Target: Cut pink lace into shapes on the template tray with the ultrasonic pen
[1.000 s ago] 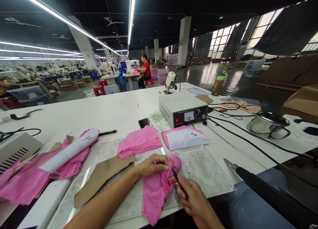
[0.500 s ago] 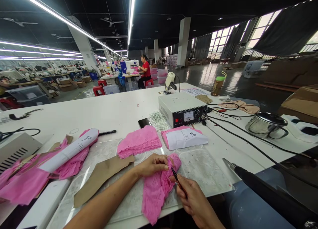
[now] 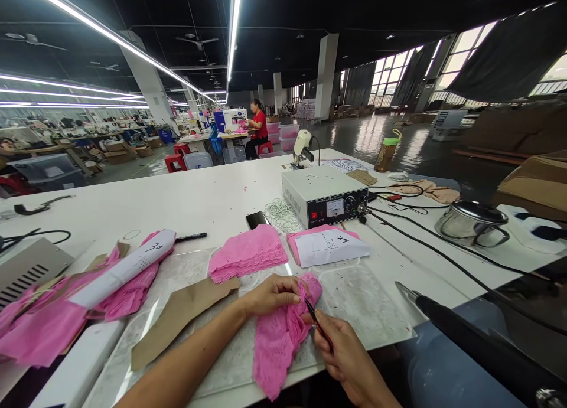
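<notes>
My left hand (image 3: 280,294) is closed, pinching the gathered top of a bunched pink lace fabric bundle (image 3: 277,349). In my right hand (image 3: 339,343) is a slim black pointed tool (image 3: 315,319) with some orange along its handle; whether it is snips or tweezers I cannot tell. Its tip touches or lies right by the lace just below my left fingertips. Behind my hands lies a fanned stack of pink lace pieces (image 3: 248,253). A folded white paper marked with a number (image 3: 330,247) rests on more pink fabric. Left of my hands is a brown card template (image 3: 181,316).
A clear sheet (image 3: 367,304) covers the worktop here. Beyond stand a grey control box (image 3: 325,189), a phone (image 3: 257,220) and tangled thread (image 3: 283,215). A black-handled tool (image 3: 469,331) juts in at right, near a glass pot (image 3: 472,225). A person in red (image 3: 259,127) sits far off.
Both hands keep nearly the same place on the pink lace, the tool's tip still by the gathered part. The view has shifted very slightly.
</notes>
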Demonstrator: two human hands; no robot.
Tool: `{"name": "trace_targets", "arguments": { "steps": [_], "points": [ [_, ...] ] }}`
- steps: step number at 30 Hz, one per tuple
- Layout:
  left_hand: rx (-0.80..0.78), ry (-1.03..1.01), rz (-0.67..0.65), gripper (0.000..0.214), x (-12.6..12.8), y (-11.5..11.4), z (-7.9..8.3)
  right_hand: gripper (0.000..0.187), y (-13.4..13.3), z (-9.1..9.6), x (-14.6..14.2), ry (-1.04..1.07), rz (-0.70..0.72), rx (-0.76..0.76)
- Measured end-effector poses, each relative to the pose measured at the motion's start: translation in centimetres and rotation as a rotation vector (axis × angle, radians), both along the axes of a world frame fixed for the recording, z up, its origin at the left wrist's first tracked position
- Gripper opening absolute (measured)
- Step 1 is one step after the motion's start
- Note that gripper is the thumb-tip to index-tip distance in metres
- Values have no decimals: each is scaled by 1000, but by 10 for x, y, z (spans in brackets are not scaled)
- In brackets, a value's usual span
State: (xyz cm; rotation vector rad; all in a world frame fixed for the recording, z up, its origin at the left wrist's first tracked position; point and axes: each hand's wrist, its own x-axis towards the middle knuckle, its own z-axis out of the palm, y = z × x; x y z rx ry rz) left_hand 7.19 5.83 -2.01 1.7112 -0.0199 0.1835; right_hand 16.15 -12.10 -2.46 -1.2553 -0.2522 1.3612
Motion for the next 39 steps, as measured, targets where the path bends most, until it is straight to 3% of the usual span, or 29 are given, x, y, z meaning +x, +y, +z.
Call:
{"name": "trace_targets", "arguments": {
  "steps": [17,25,31,34,36,39],
  "points": [
    [155,-41,46,37,1,-2,1,78,4,2,-1,-29,-50,-41],
    [187,-37,57,36,1,0,-4,73,5,0,-1,-31,-44,-40],
    [261,-51,48,37,2,-5,2,70,-12,-1,11,-69,-46,-20],
    [329,-51,3,30,4,-16,14,70,-23,-5,36,-243,-140,-61],
    [450,-40,6,24,5,-26,22,64,-25,-7,55,-493,-188,-97],
    [678,-35,115,26,-3,-42,28,55,-20,-7,72,-893,-120,-152]
  ]
}}
